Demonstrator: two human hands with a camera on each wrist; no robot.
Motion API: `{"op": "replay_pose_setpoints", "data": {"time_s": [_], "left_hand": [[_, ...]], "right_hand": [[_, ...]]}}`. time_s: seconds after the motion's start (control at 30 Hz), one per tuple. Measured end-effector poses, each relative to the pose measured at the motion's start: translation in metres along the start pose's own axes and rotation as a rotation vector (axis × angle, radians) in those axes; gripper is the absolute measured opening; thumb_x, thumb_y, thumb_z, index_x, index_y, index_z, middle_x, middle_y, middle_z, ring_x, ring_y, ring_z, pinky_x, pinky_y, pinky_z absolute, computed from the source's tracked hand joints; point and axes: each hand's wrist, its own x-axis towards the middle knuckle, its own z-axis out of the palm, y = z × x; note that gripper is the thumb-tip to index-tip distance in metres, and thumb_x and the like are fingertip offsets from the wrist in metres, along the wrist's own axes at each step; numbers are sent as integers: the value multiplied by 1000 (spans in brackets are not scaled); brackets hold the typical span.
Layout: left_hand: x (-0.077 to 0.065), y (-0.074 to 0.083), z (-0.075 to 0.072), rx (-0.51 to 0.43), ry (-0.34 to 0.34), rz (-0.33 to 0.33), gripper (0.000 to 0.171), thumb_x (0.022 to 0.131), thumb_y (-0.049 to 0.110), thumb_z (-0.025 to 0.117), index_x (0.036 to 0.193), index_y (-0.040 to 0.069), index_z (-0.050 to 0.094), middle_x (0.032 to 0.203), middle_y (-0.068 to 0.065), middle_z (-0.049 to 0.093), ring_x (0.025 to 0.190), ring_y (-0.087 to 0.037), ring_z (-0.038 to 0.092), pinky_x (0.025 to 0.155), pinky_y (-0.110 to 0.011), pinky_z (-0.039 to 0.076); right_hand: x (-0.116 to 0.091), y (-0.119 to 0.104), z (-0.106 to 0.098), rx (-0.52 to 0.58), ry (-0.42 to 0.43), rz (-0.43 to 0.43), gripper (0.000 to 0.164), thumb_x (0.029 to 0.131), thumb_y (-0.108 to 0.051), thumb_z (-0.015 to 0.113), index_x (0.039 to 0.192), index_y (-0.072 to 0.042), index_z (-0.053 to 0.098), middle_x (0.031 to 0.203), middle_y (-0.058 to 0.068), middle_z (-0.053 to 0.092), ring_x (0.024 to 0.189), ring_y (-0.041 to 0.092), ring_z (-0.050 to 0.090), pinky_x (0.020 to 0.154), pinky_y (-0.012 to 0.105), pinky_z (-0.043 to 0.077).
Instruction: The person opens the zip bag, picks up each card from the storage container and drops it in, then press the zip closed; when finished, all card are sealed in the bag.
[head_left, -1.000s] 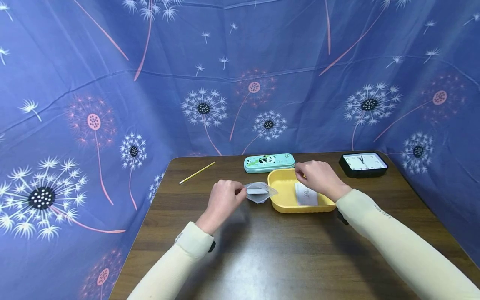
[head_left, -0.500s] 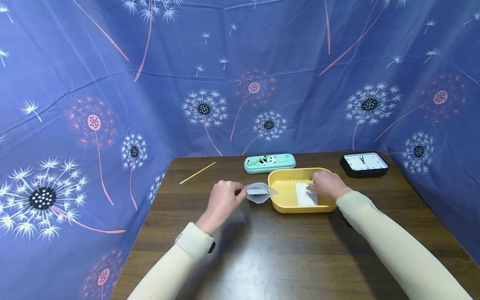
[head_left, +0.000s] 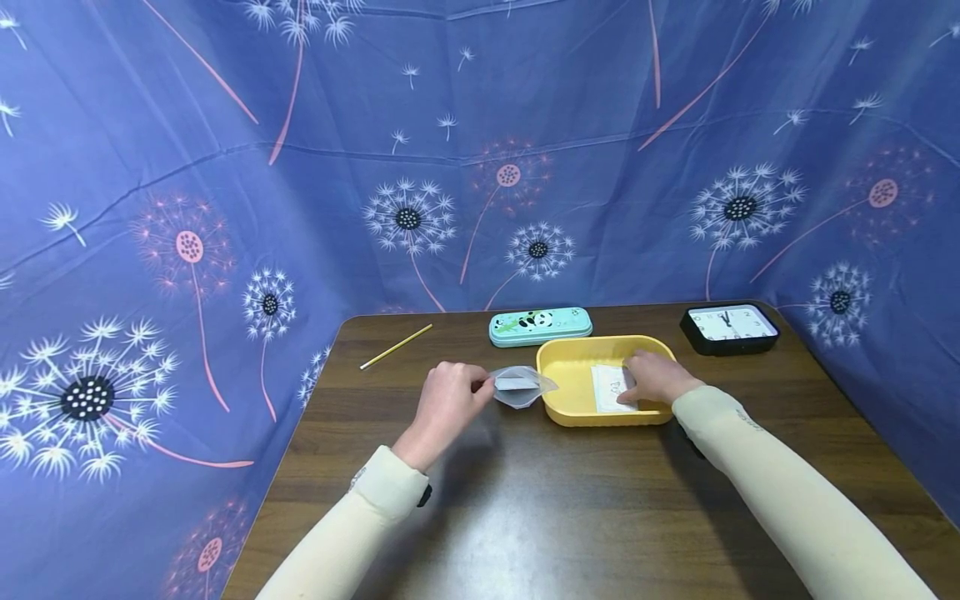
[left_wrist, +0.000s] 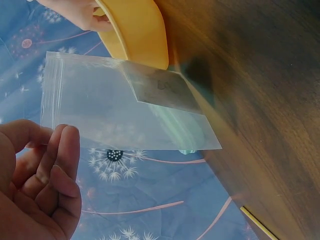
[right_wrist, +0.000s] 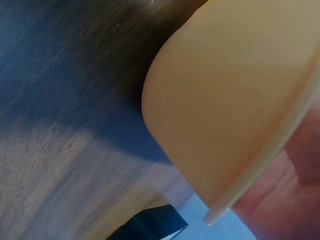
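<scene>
My left hand (head_left: 447,404) pinches a clear zip bag (left_wrist: 92,100) by its edge near the zip strip, left of the yellow tray (head_left: 600,420). Inside the bag, at its far end, lies a small flat card (left_wrist: 162,89) with a dark figure on it. My right hand (head_left: 658,378) reaches over the tray's right rim, thumb and fingers spread apart over white paper cards (head_left: 607,389) with line drawings. These lie flat on the tray floor. In the right wrist view the tray's outer wall hides the fingertips and cards.
A turquoise panda pencil case (head_left: 540,326) lies behind the tray. Farther left is a yellow pencil (head_left: 396,347), and a black-framed clock (head_left: 729,328) is at the back right. A blue dandelion-print curtain (head_left: 465,208) hangs around the wooden table (head_left: 525,517).
My right hand has come down from above the tray onto the right side of the cards, its thumb now at their near right part. The left hand and bag stay in place.
</scene>
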Motion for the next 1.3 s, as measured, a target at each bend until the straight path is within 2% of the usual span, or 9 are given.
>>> {"op": "replay_pose_setpoints", "data": {"time_s": [0.27, 0.53, 0.7, 0.9, 1.13, 1.3], "left_hand": [[-1, -1, 2, 11, 19, 8, 29, 83, 8, 71, 60, 23, 62, 49, 13, 42, 49, -6, 39, 49, -27, 34], [0, 0, 2, 9, 16, 11, 26, 84, 8, 71, 63, 22, 66, 50, 13, 44, 49, -5, 40, 50, -27, 35], [0, 0, 2, 3, 7, 9, 29, 85, 7, 70, 61, 22, 63, 49, 13, 42, 48, -4, 38, 50, -26, 33], [0, 0, 3, 4, 16, 17, 32, 84, 6, 70, 59, 22, 60, 49, 14, 39, 48, -3, 36, 50, -25, 31], [-1, 0, 2, 5, 20, 15, 30, 85, 7, 71, 60, 22, 63, 49, 14, 40, 48, -4, 37, 49, -25, 32], [0, 1, 1, 2, 11, 13, 32, 85, 7, 70, 59, 23, 60, 48, 14, 39, 48, -3, 36, 50, -25, 32]], "right_hand": [[0, 0, 0, 26, -4, 33, 66, 82, -36, 90, 121, 11, 65, 113, 24, 63, 100, 35, 61, 93, 54, 50], [-2, 1, 1, 1, 78, 47, 67, 80, -34, 91, 125, 8, 65, 128, 31, 55, 105, 39, 61, 94, 59, 50], [-5, 1, -4, -50, 157, 1, 59, 81, -31, 91, 124, 3, 68, 119, 25, 58, 99, 35, 62, 86, 56, 53], [-10, -5, -16, -98, 176, -25, 45, 86, -27, 88, 119, -1, 73, 107, 17, 61, 85, 27, 63, 76, 51, 56], [-15, -9, -31, -67, 192, -47, 24, 92, -22, 82, 107, -5, 75, 95, 7, 61, 77, 19, 61, 72, 46, 55], [-21, -9, -42, -20, 213, -83, 11, 93, -19, 79, 97, -10, 74, 89, 1, 60, 72, 16, 55, 66, 40, 50]]}}
